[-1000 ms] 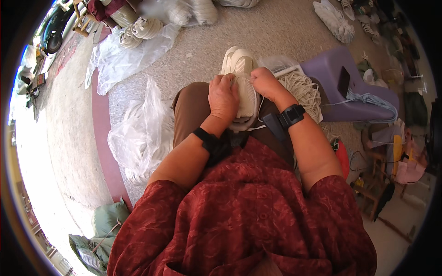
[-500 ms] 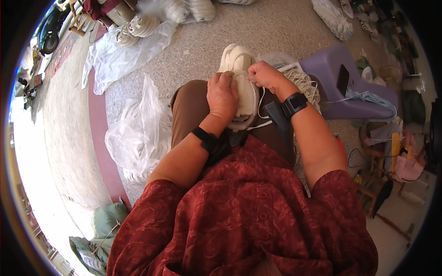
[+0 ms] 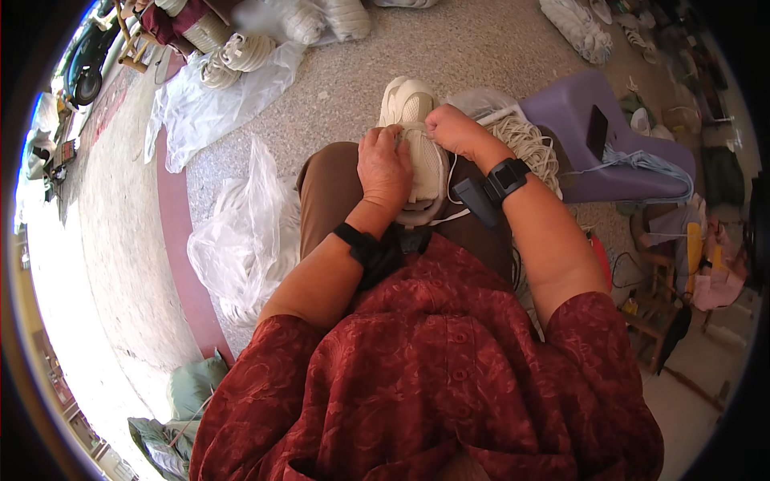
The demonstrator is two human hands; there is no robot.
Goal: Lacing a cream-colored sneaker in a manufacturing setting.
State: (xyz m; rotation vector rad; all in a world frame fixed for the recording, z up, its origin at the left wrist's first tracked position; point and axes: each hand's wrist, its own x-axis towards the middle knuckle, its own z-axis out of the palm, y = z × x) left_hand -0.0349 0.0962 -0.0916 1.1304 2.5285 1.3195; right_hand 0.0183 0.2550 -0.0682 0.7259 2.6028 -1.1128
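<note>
Speckled floor, clear plastic bags and a purple stool around me.
My left hand presses flat on the cream shoe on my lap; my right hand pinches its white lace.

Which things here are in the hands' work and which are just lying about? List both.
In hand:
- cream shoe on the lap, pressed down by the left hand
- white lace, pulled by the right hand

Lying about:
- purple stool
- pile of white laces
- clear plastic bags
- bundled shoes
</note>
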